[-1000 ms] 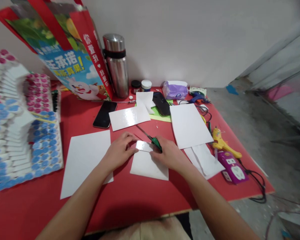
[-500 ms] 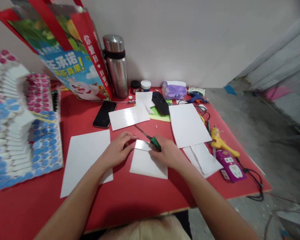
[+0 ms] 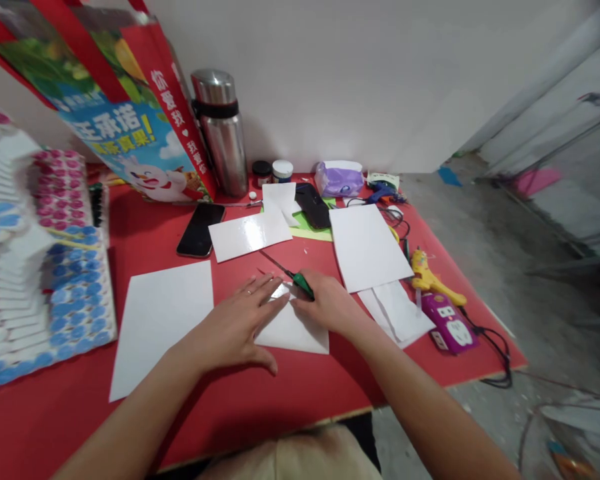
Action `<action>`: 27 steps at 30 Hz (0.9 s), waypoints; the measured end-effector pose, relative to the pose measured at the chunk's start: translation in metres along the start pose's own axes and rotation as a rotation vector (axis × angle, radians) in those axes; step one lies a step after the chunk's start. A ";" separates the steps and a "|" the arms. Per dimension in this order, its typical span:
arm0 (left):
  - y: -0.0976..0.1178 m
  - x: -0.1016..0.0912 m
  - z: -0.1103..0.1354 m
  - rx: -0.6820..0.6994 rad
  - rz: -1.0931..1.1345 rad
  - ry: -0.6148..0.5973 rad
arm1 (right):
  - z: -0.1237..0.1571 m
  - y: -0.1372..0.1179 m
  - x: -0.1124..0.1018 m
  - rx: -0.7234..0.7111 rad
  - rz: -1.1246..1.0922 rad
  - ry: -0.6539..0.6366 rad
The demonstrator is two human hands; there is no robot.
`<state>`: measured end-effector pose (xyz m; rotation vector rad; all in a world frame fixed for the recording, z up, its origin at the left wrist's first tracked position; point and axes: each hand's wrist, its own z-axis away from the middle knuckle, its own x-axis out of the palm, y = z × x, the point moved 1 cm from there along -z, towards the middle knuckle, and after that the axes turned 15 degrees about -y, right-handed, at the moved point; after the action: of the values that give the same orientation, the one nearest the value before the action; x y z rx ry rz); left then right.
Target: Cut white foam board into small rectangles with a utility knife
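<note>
My right hand [image 3: 325, 301] is closed around the green handle of a cutting tool [image 3: 296, 279]. Its long, narrow metal blade points forward and left, over the red table; whether it has a second blade I cannot tell. Beneath both hands lies a white paper sheet [image 3: 300, 337] with a glossy white strip [image 3: 281, 291] across its far end. My left hand [image 3: 243, 320] is spread open, palm down, its fingertips over the strip and the sheet's left side. Just beyond the blade rests a glossy white card [image 3: 250, 237].
White sheets lie left [image 3: 165, 320] and right [image 3: 370, 247] of the hands. Behind are a phone [image 3: 200, 230], a steel flask [image 3: 225, 143] and a printed bag [image 3: 130, 127]. A yellow glue gun [image 3: 433, 280] and purple socket block [image 3: 450, 323] sit right. Blue-topped pieces [image 3: 80, 287] fill the left.
My left hand has moved right and opened out, now covering part of the glossy strip. My right hand keeps its hold on the cutting tool. The whole view has shifted slightly.
</note>
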<state>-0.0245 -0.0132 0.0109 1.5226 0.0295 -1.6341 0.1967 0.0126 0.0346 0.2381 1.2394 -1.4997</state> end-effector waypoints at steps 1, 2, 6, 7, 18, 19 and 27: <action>-0.001 0.001 0.000 0.002 -0.005 0.004 | 0.000 0.000 0.000 -0.002 0.003 0.003; -0.002 0.003 0.000 0.007 -0.008 0.016 | 0.000 0.000 0.000 -0.004 0.004 0.006; -0.005 0.006 -0.002 0.020 -0.014 0.067 | -0.001 -0.001 -0.002 0.006 -0.032 -0.004; -0.005 0.006 -0.002 0.015 -0.015 0.073 | 0.000 0.000 -0.003 0.008 -0.050 -0.013; 0.003 0.019 -0.011 -0.118 -0.076 0.164 | 0.042 0.042 -0.022 0.230 -0.265 0.136; 0.006 0.021 -0.016 -0.193 -0.100 0.221 | 0.043 0.043 -0.021 0.244 -0.303 0.121; 0.014 0.022 -0.038 -0.364 -0.213 0.321 | 0.022 0.025 -0.028 0.204 -0.035 0.213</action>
<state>0.0170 -0.0130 -0.0087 1.5139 0.6485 -1.4291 0.2377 0.0168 0.0502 0.5255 1.2614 -1.6659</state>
